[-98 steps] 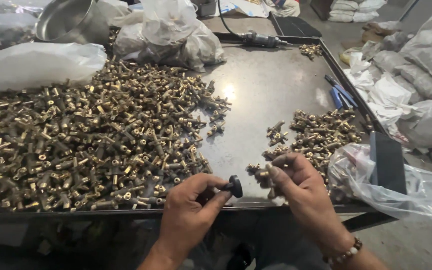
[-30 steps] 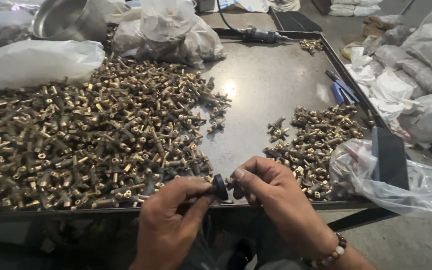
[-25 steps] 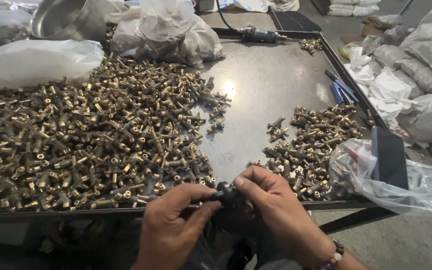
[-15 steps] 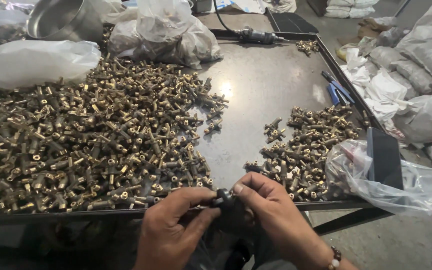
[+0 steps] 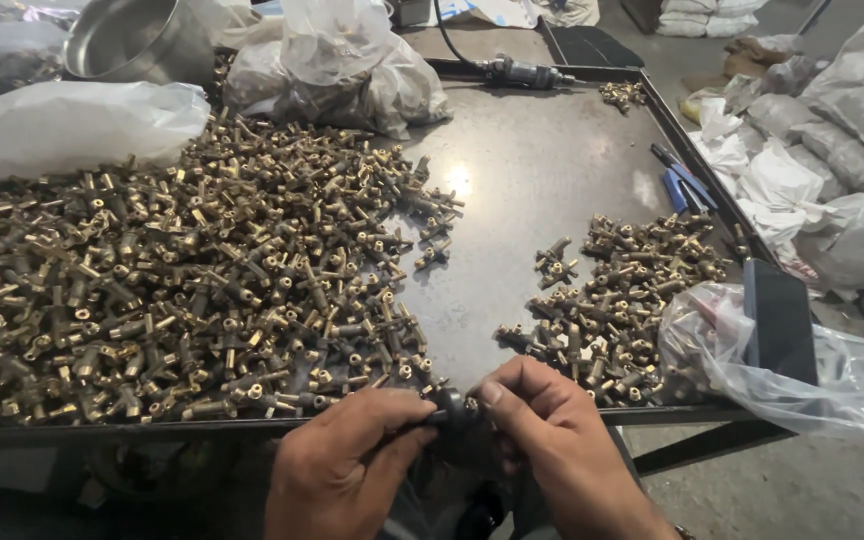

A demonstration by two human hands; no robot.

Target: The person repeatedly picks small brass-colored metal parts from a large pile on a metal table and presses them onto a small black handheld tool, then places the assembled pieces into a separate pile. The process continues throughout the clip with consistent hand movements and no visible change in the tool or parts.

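My left hand [image 5: 347,462] and my right hand [image 5: 542,445] meet at the near edge of a dark metal tray table [image 5: 532,170]. Both pinch a small black round knob [image 5: 452,405] with a brass fitting between the fingertips; the fitting is mostly hidden by my fingers. A big heap of brass fittings [image 5: 172,280] covers the left half of the table. A smaller pile of brass fittings [image 5: 622,290] lies just beyond my right hand.
A steel bowl [image 5: 137,40] and plastic bags [image 5: 337,65] stand at the back. A clear plastic bag [image 5: 802,360] with a dark flat object hangs off the right edge. Blue-handled tools [image 5: 680,185] lie at the right rim. A power tool [image 5: 517,72] rests at the far edge.
My right hand came in from the small pile to meet the left hand. Both hands have moved down to the table's near edge, closing around the knob.
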